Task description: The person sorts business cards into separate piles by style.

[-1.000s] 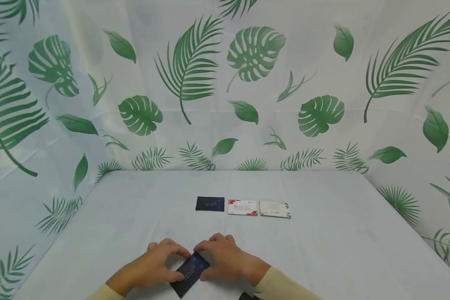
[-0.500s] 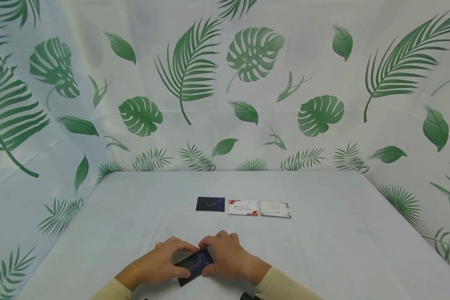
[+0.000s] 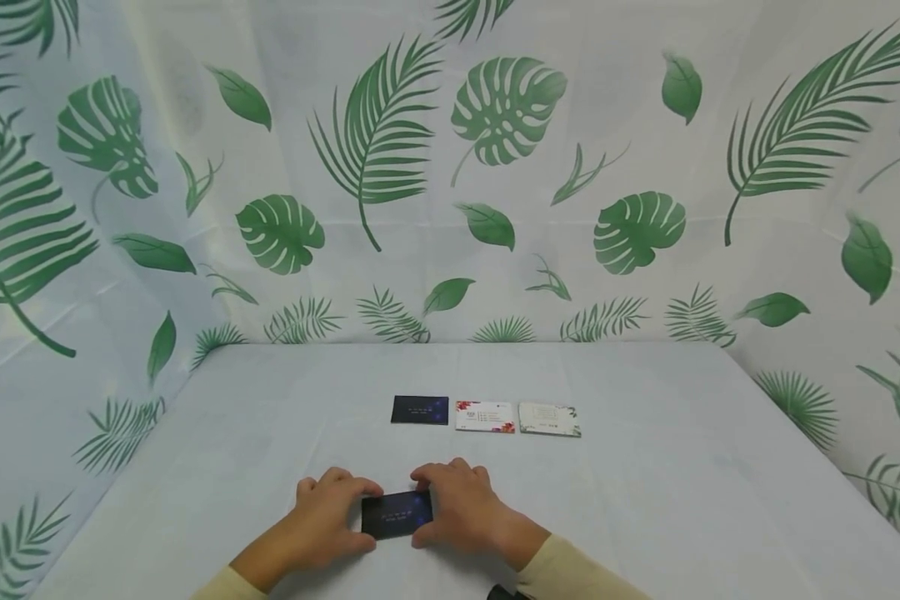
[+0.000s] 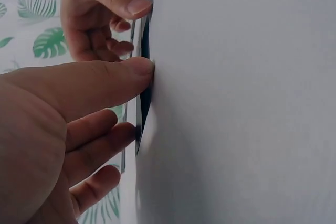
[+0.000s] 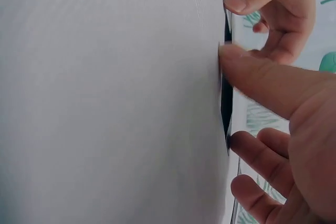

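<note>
A dark blue business card (image 3: 397,517) with small pale print lies nearly level between my two hands at the front of the table. My left hand (image 3: 328,518) holds its left end, thumb at the near edge and a forefinger at the far edge. At the other end my right hand (image 3: 467,510) grips the card the same way. In the left wrist view the card (image 4: 145,100) appears edge-on as a thin dark strip. The right wrist view also shows the card (image 5: 227,100) edge-on, with the right thumb (image 5: 247,64) against its near side.
Farther back, three cards lie in a row: a dark blue card (image 3: 420,410), a white card with red flowers (image 3: 485,416) and a white card with green leaf trim (image 3: 550,419). White cloth covers the table (image 3: 645,500). A leaf-print curtain (image 3: 420,167) stands behind it.
Both hands have turned the held card from a steep slant to nearly level, shifting it slightly to the right. The row of three cards stays where it was.
</note>
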Demonstrator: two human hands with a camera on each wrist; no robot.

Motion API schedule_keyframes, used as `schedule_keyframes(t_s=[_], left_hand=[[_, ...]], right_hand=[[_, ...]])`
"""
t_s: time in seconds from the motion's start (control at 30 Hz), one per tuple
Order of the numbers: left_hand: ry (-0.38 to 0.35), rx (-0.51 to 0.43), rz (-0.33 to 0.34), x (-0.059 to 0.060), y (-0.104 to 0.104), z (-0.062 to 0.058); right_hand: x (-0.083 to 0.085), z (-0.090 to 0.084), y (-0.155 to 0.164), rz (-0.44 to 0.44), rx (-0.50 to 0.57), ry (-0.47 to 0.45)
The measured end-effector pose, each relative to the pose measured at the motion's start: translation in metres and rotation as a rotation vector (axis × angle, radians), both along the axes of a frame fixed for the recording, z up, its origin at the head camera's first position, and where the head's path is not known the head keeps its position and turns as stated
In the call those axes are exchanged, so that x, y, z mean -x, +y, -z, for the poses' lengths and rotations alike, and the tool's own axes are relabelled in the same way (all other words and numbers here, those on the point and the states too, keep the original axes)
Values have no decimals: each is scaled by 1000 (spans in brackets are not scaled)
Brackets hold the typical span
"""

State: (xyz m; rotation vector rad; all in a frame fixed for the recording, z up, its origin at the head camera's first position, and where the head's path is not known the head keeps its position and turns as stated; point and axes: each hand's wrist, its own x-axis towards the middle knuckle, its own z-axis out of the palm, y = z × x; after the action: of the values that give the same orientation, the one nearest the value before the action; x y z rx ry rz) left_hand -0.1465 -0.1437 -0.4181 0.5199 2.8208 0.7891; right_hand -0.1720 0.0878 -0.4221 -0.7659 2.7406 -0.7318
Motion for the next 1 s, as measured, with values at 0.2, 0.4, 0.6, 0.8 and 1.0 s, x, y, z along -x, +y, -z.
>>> schedule_keyframes(t_s=[0.2, 0.4, 0.6, 0.8, 1.0], left_hand=[[33, 1, -58, 2, -2, 2], [-61, -98, -116, 8, -4, 6], [-111, -168, -101, 11, -2, 4], [-97, -85, -148, 13, 0, 1], [-22, -68, -107, 16, -1, 2]], right_hand=[[2, 3, 8, 29, 62, -23], [3, 0, 10, 45, 82, -62], [3, -2, 8, 31, 79, -56], [4, -2, 6, 25, 74, -26], [7, -5, 9, 50, 133, -42]])
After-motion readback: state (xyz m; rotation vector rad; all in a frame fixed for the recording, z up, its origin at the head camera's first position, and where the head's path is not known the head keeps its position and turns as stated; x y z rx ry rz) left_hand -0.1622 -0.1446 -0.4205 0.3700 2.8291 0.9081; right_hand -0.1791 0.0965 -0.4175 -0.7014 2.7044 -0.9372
